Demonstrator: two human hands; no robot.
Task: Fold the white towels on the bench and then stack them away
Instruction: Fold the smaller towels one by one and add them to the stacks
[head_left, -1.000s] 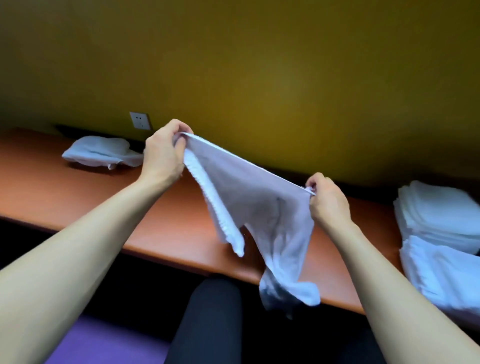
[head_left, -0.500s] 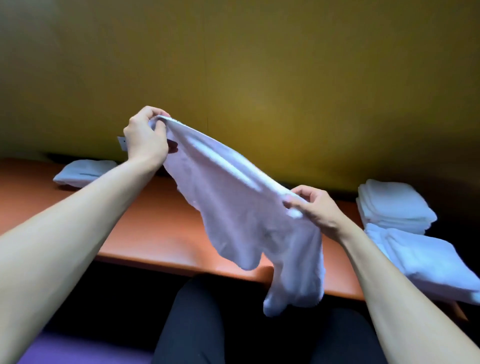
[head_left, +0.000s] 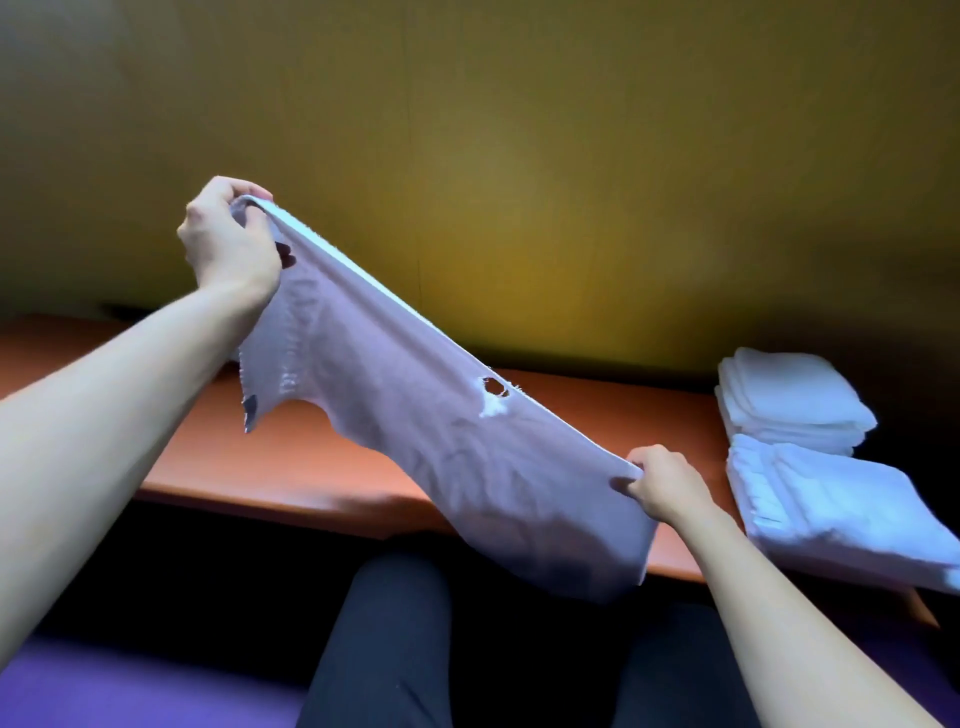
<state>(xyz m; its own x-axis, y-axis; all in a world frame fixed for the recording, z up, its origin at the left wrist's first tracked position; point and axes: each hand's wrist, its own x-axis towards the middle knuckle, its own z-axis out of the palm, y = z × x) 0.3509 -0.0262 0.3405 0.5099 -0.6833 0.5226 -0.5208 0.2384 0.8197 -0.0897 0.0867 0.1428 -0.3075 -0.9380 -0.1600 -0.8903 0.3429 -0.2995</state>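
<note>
Towel in hand is stretched out above the tabletop — left hand and right hand each pinched shut on an end. Folded stacks wait at right; this one isn't folded yet.

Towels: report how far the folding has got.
Done: two stacks of folded towels sit at the bench's right end. In hand: the left hand and right hand stretch one towel, torn with a hole. Left: fold and stack it.
</note>
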